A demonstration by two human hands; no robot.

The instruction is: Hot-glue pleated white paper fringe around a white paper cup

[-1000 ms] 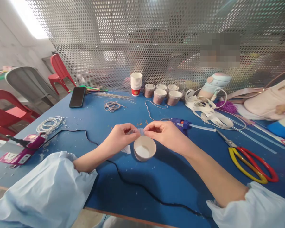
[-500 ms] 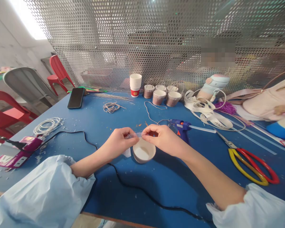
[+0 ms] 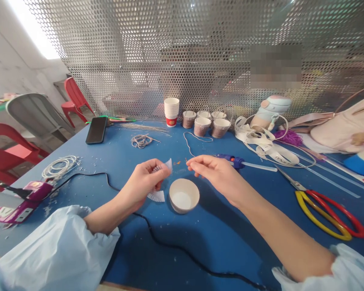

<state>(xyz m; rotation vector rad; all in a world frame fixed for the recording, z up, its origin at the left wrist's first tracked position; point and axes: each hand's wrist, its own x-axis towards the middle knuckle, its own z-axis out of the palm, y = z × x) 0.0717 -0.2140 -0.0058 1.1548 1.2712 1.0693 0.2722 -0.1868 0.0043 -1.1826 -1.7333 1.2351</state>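
A small pale paper cup [image 3: 184,196] stands upright on the blue table between my hands, its open mouth towards me. My left hand [image 3: 145,176], left of the cup, is closed on a pleated, whitish strip [image 3: 158,197]. One end of the strip sticks up past the thumb and the other hangs below the fingers. My right hand [image 3: 214,171] hovers just above and right of the cup. Its thumb and fingertips are drawn together, and I cannot make out whether anything is between them. Behind this hand lies a blue glue gun [image 3: 237,161], partly covered, with a clear glue stick in its back.
Scissors [image 3: 318,208], white ribbon [image 3: 269,147] and a bottle [image 3: 269,111] are on the right. Several cord-wrapped cups [image 3: 202,128] and a paper-cup stack [image 3: 171,111] stand behind. A phone [image 3: 96,130], a power strip [image 3: 26,204] and a black cable [image 3: 170,242] are also on the table.
My hands have moved apart: the right one let go of the pleated strip and drew up and right. The strip stays in my left hand, and the cup's rim is now uncovered.
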